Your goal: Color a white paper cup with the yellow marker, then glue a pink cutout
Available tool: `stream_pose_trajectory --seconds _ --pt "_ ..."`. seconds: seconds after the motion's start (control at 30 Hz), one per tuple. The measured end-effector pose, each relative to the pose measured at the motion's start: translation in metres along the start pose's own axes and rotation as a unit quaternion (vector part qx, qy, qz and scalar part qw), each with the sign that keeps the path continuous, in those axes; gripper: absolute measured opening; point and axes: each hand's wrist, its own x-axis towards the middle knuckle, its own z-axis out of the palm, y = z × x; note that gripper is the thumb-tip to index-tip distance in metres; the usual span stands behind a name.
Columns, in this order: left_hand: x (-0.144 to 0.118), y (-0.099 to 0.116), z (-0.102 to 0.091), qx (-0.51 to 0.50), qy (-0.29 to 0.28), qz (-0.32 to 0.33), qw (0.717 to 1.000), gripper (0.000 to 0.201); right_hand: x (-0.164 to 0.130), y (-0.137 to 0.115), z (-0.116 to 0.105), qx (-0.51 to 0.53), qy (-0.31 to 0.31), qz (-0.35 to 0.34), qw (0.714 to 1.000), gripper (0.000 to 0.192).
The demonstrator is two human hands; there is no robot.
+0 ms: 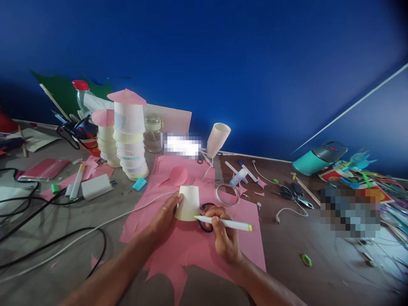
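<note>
An upturned cream paper cup (188,203) stands mouth-down on a large sheet of pink paper (191,242) spread over the grey tabletop (318,272). The left hand (165,216) is curled loosely around the cup's left side, thumb and fingertips pressed against its wall and steadying it. The right hand (225,238), just right of the cup, is closed in a writing grip on a white marker with a yellow-green end (223,222); the marker lies nearly level, and its tip meets the cup's lower rim on the right.

Black-handled scissors (206,216) lie on the pink sheet right of the cup, partly hidden under the marker and the right hand. A roll of clear tape (227,194) rests flat a little farther right of the cup. A cut pink paper circle (178,175) lies just behind the cup. Behind and left of the cup rises a tall stack of pale paper cups capped with a pink paper disc (130,136), with a glass jar (153,134) beside the stack. A single white paper cup (217,139) leans tilted behind and right of the cream cup. Far right of the cup, near the blue wall (239,63), a teal flask with a dark lid (318,158) lies on its side. Black cables (47,204) and a white cord (105,223) trail across the tabletop left of the cup.
</note>
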Motion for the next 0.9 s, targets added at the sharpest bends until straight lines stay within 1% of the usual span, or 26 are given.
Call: stream_pose_trajectory --seconds 0.13,0.23,0.37,0.47,0.6,0.67,0.8,0.83,0.9 --pt "-0.0001 0.0011 0.0008 -0.028 -0.023 -0.007 0.999 0.031 -0.0005 0.0037 -0.0007 0.029 0.041 0.025 0.998 0.031" --pt "-0.0001 0.0003 -0.0012 -0.021 -0.024 -0.015 0.999 0.032 -0.0015 0.0025 -0.0016 0.034 0.024 0.0 0.999 0.03" --pt "0.0009 -0.0033 -0.0047 0.002 -0.014 -0.002 1.0 0.034 -0.002 -0.0028 -0.0002 0.003 -0.018 -0.03 0.999 0.031" --pt "0.002 -0.0056 -0.0055 0.014 -0.006 0.006 1.0 0.031 -0.0027 -0.0018 0.0008 -0.009 -0.008 -0.012 1.0 0.029" --pt "0.0021 -0.0045 -0.0039 0.009 -0.021 0.016 1.0 0.031 -0.0039 0.0041 -0.0008 0.002 0.032 0.014 0.999 0.031" --pt "0.001 -0.0025 -0.0034 0.018 -0.025 0.026 0.999 0.032 -0.004 0.0042 -0.0017 0.006 0.022 0.01 1.0 0.033" --pt "-0.0021 0.0014 -0.0036 0.079 -0.016 0.058 0.995 0.032 -0.0027 -0.0011 -0.0003 -0.014 -0.023 -0.028 0.999 0.032" --pt "-0.0026 0.0021 -0.0034 0.082 -0.017 0.057 0.995 0.032 -0.0022 -0.0021 0.0004 -0.018 -0.026 -0.029 0.999 0.031" --pt "-0.0031 0.0031 -0.0021 0.061 -0.006 0.047 0.997 0.032 -0.0016 -0.0023 0.0013 -0.016 -0.01 -0.019 1.0 0.032"
